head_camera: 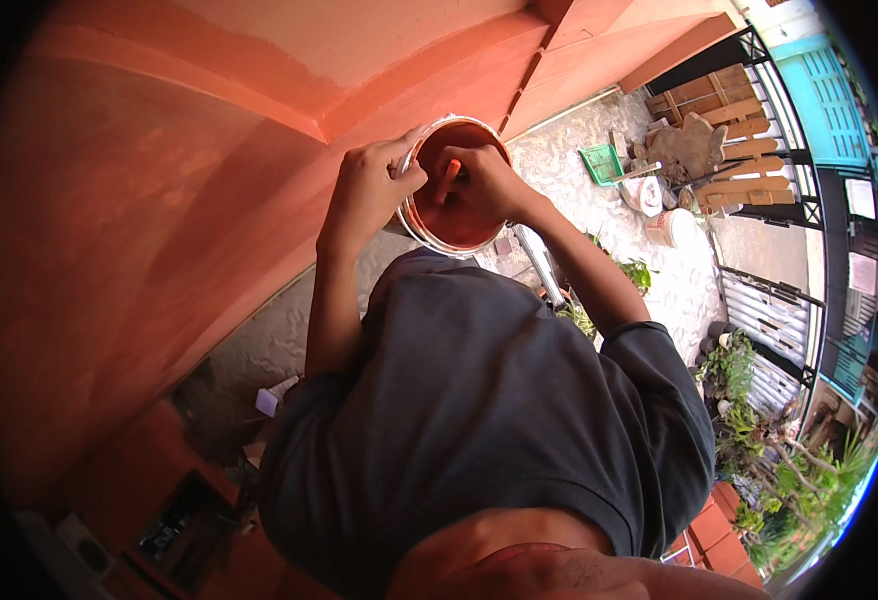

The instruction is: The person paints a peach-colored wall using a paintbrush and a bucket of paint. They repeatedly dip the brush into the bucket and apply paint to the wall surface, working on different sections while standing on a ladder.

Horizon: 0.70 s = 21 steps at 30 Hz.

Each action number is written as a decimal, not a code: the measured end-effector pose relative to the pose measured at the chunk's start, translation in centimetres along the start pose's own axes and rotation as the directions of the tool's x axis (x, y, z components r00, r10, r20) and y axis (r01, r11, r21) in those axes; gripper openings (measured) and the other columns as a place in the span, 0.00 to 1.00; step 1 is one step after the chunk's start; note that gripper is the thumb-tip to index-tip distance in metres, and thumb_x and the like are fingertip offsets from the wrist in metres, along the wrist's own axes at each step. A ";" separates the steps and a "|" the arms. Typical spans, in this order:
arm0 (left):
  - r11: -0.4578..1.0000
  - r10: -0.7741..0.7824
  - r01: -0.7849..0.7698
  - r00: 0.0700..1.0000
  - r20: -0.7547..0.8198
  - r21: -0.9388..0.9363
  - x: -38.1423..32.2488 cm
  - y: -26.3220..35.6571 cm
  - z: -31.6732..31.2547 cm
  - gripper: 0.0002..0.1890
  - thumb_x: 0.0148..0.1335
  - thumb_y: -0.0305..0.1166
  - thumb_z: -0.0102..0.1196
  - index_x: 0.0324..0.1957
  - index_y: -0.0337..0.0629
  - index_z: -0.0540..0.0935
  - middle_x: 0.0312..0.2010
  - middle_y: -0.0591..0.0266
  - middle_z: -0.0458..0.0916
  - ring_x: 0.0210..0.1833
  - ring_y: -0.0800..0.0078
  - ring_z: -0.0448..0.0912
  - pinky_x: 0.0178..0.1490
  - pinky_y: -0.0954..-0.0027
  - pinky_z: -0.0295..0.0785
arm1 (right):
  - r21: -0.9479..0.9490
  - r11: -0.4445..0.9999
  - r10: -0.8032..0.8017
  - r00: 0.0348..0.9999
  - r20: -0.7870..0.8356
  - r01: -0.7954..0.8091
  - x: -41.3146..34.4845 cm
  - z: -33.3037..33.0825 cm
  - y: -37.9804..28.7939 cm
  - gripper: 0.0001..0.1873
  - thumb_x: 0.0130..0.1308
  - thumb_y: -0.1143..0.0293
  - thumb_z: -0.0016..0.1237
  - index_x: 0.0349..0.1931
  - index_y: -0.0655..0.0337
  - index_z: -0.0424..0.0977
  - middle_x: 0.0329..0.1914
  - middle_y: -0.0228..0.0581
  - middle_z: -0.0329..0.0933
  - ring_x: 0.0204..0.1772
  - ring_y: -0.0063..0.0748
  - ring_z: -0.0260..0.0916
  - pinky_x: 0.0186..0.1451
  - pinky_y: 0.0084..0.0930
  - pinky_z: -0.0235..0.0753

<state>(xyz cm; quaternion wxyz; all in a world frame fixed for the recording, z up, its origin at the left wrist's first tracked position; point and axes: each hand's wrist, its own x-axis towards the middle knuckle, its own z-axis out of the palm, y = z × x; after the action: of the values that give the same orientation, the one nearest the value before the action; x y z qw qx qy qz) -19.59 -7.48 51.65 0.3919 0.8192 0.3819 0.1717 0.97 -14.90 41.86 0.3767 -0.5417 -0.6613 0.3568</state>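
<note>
A round paint bucket (pixel 421 232) with a pale, paint-smeared rim is held up before my chest, close to the orange wall. Reddish-brown paint (pixel 454 231) coats its inside. My left hand (pixel 375 176) grips the bucket's left rim, the thumb lying over the edge. Down inside the bucket's mouth, my right hand (pixel 481 180) is closed around an orange handle (pixel 452 169). The lower end of that handle is not clear, so I cannot tell which tool it is.
An orange-painted wall (pixel 259 187) rises along the left and ahead. On the patterned floor (pixel 559 150) at right lie a green dustpan (pixel 601 164), a white bucket (pixel 671 228) and wooden pallet boards (pixel 754 169). Potted plants (pixel 731 367) stand by a metal gate (pixel 773 300). A pale metal rail (pixel 540 262) is below my right forearm.
</note>
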 end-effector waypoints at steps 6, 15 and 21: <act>1.000 -0.012 0.012 1.000 -0.027 0.010 0.0 -0.1 0.2 0.32 0.57 0.25 0.63 0.68 0.46 0.82 0.23 0.54 0.63 0.25 0.71 0.68 0.35 0.63 0.69 | -0.056 0.973 0.214 0.964 -0.156 -0.225 0.4 -3.3 -4.8 0.06 0.62 0.69 0.63 0.37 0.58 0.83 0.35 0.51 0.85 0.39 0.55 0.83 0.43 0.42 0.80; 1.000 -0.011 0.010 0.997 -0.075 -0.008 0.2 -1.0 0.5 0.30 0.57 0.25 0.63 0.66 0.46 0.83 0.21 0.53 0.64 0.24 0.71 0.67 0.34 0.63 0.70 | 0.049 0.981 0.186 0.982 -0.012 -0.185 -1.3 -2.1 -3.6 0.08 0.61 0.77 0.60 0.41 0.62 0.83 0.38 0.48 0.86 0.40 0.50 0.85 0.44 0.39 0.82; 1.000 -0.014 0.012 0.996 -0.091 -0.023 -0.2 -0.7 0.4 0.29 0.57 0.25 0.63 0.65 0.43 0.84 0.21 0.52 0.64 0.23 0.72 0.66 0.33 0.63 0.70 | -0.097 0.995 0.008 0.991 -0.131 -0.021 -2.1 -0.7 -2.8 0.07 0.62 0.77 0.61 0.41 0.62 0.84 0.36 0.48 0.85 0.39 0.50 0.85 0.44 0.39 0.82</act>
<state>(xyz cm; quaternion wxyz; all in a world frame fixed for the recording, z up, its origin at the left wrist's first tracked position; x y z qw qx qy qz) -19.81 -7.54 50.82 0.3842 0.8037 0.4027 0.2106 0.65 -17.33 44.42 0.3893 -0.5866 -0.6480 0.2905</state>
